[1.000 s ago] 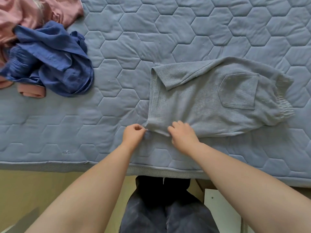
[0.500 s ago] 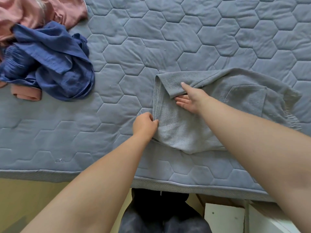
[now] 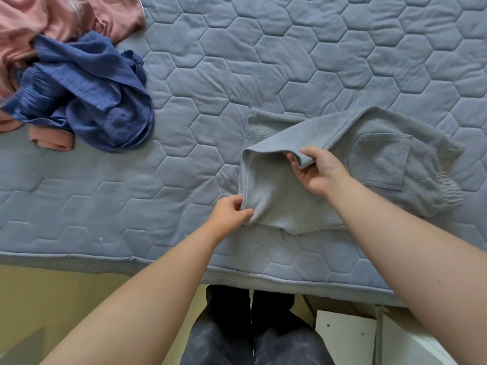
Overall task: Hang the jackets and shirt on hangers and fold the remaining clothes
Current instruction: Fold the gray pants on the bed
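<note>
Grey knit shorts [image 3: 374, 164] with a patch pocket lie partly folded on the blue quilted mattress [image 3: 237, 75], waistband toward the right. My left hand [image 3: 230, 214] pinches the garment's lower left corner. My right hand [image 3: 316, 169] grips a folded flap of the grey fabric and holds it raised above the layer beneath. At the far left, a crumpled dark blue garment [image 3: 87, 96] rests on a pink garment [image 3: 52, 19].
The mattress's front edge [image 3: 158, 264] runs across the frame just below my hands. My legs in dark trousers [image 3: 250, 333] stand against it. A white panel [image 3: 347, 335] sits on the floor at lower right. Bare mattress stretches behind and left of the shorts.
My right hand went from the near hem up to the folded flap, took hold of it and pulled it toward me. My left hand shifted up along the left edge, still pinching.
</note>
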Tool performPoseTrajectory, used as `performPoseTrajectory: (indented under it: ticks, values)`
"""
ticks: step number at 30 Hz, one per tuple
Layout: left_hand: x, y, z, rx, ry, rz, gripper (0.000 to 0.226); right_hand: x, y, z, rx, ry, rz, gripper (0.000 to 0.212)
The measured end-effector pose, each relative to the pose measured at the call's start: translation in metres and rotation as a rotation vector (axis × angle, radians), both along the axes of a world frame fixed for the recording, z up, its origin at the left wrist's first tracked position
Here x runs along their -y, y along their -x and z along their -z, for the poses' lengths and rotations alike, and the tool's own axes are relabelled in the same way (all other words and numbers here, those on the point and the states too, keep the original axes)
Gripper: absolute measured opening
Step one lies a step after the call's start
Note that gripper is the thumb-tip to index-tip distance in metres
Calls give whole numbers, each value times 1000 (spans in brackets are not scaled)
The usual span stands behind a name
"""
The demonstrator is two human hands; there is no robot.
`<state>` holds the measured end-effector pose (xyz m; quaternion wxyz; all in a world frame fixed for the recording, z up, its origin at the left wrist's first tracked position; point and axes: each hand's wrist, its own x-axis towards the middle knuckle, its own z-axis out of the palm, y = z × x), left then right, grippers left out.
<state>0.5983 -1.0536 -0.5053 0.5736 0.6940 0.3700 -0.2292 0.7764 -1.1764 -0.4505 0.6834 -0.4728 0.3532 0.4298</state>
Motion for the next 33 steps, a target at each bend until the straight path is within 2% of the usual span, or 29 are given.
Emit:
performPoseTrajectory:
  ticks: [3,7,9,12,14,16,18,19,21,23,25,28,29,30,31,33]
  values:
    - [2,7,-7,-65,288,13,20,13,1,-5,62,97,-45,15]
    - [4,13,-11,-101,571,50,32,12,-13,-14,184,203,130,13]
    - [4,11,-14,-104,567,-17,35,-7,-22,-25,242,200,125,16]
    - [-2,5,-17,-98,400,-191,35,-53,-32,-44,363,195,21,20]
    - [-7,5,-14,-97,214,-233,31,-79,-32,-48,407,146,-149,17]
    - [-12,10,-6,-101,12,-193,23,-91,-26,-42,434,156,-420,14]
    - [-15,16,1,-126,-131,-189,15,-89,-18,-25,519,327,-624,11]
    - [-15,18,3,-128,-147,-230,19,-83,-12,-16,582,418,-672,14]
    - [-16,17,5,-98,-80,-303,29,-66,3,-1,708,551,-778,27]
    - [-15,9,5,-91,75,-354,33,-42,24,11,845,620,-976,29]
    - [-14,-1,5,-108,239,-418,31,-15,50,20,1012,640,-1292,35]
    - [-13,-12,2,-101,395,-452,29,13,81,34,1268,691,-1928,72]
    - [-14,-14,1,-99,437,-449,27,18,86,40,1265,732,-1995,79]
    - [-15,-16,0,-99,488,-457,25,19,87,44,1260,777,-1956,77]
    - [-16,-17,-1,-97,530,-464,26,18,88,47,1262,803,-1834,64]
    - [-17,-17,-2,-81,536,-442,38,12,86,46,1199,821,-1404,22]
